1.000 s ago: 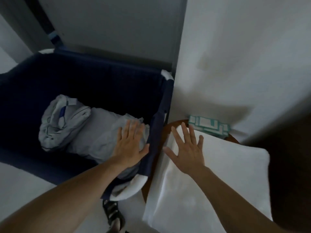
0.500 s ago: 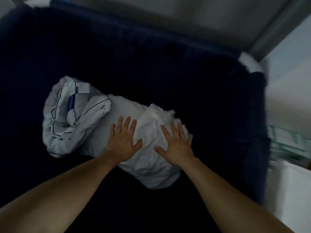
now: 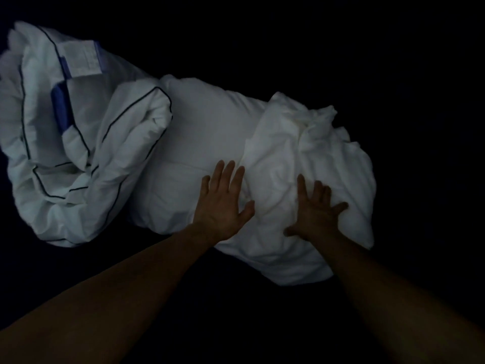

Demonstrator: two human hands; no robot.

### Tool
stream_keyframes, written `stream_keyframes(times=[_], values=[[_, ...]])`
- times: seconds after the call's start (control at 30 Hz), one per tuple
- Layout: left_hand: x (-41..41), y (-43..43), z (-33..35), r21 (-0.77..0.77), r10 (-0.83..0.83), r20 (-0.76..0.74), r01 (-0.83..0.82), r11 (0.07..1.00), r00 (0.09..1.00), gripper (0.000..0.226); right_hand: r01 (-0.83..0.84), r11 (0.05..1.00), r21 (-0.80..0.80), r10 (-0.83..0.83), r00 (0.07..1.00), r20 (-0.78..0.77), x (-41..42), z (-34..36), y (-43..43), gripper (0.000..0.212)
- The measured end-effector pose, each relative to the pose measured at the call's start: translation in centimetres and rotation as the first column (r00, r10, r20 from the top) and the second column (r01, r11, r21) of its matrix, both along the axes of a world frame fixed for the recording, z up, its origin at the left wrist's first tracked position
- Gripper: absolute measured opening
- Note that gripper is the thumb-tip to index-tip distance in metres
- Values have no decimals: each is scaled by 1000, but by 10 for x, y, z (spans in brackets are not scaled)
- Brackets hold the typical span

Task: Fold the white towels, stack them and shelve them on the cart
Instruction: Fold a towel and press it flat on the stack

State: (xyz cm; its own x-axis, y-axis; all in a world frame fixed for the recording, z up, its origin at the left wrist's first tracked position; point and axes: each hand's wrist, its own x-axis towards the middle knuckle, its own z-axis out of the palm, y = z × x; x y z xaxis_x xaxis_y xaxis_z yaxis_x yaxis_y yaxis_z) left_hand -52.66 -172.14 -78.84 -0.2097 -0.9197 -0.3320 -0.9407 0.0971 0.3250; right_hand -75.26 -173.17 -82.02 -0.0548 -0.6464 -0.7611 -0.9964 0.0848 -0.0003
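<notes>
Left hand: flat, fingers straight, pressing the left part of the crumpled white cloth bundle.
Right hand: spread flat on the bundle's right end.
Bundle: centre right, touching the white dark-piped bedding roll at left.
Risk: dim light and tangled layers; could grab the wrong piece or drag the piped roll along.

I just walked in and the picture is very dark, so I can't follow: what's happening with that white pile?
A person is reaching down with both bare arms. The left hand and right hand lie flat, fingers spread, on a crumpled white linen bundle; neither grips it. A second bundle with dark piping lies against its left end. Nothing looks folded yet, and the surroundings are too dark to make out.
</notes>
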Motion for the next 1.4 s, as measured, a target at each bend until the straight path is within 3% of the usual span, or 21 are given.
stream_keyframes(times=[0.07,0.13,0.2,0.27,0.37,0.43,0.57,0.67,0.8,0.87,0.93,1.03,1.1,1.23,1.4], values=[[2,2,-5,-8,-2,-5,2,1000,1000,81,-83,984,-159,73,995,-67,1,-9,5,127],[3,3,-4,8,-6,-2,6,1000,1000,81,-130,936,-326,103,990,-98,-4,-16,11,79],[3,4,3,-5,-12,-7,12,1000,1000,80,-68,904,-421,87,996,26,-12,-16,20,33],[1,3,14,-29,-18,-27,17,999,999,81,-21,898,-439,97,983,153,-13,3,19,7],[-4,2,36,-20,-28,-59,27,999,998,88,56,953,-298,5,980,200,-21,44,6,35],[-12,1,59,24,-54,-70,55,998,996,99,178,940,-292,-98,958,271,-27,75,-6,34],[-36,1,118,196,5,-84,12,980,996,124,495,846,-197,-311,759,571,-29,154,-16,50],[-58,1,168,222,77,-179,-36,974,981,135,526,840,-136,-280,634,721,-34,220,-8,31],[-87,8,246,145,48,-287,-7,989,957,143,572,820,-33,-288,461,839,-55,311,9,15],[-107,14,289,106,59,-381,-19,994,923,143,609,793,23,-286,337,897,-66,361,17,20],[-133,23,334,123,171,-552,-123,985,816,131,616,787,17,-214,247,945,-83,414,29,31],[-162,31,387,84,256,-677,-273,958,690,103,615,788,-35,-64,139,988,-107,478,45,17],[-184,42,435,29,256,-709,-335,942,658,79,587,806,-71,14,101,995,-132,519,60,26],[-221,66,537,-47,205,-781,-383,923,589,47,570,788,-232,229,78,970,-177,580,88,72],[-264,100,644,-73,138,-906,-468,881,401,35,484,793,-371,274,260,926,-224,611,119,123]])
